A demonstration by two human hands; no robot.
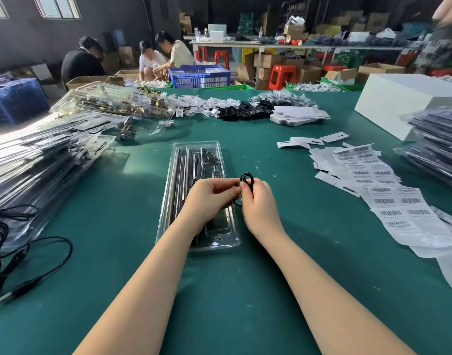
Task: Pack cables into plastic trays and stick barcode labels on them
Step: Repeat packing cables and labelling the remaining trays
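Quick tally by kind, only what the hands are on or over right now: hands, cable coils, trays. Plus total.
Hands: 2, the left hand and the right hand, both pinching the coil
Black cable coil: 1
Clear plastic tray under the hands: 1
Total: 4

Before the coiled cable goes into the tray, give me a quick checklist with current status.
1. Cable coiled: ok, small black loop showing above the fingers.
2. Held by both hands: ok, left hand and right hand pinch it.
3. Tray under the hands: ok, lying on the green table.
4. Free pocket for the coil: cannot tell, hands cover that part.
5. Barcode labels in reach: likely ok, strip lies to the right.
6. Label already on tray: cannot tell.
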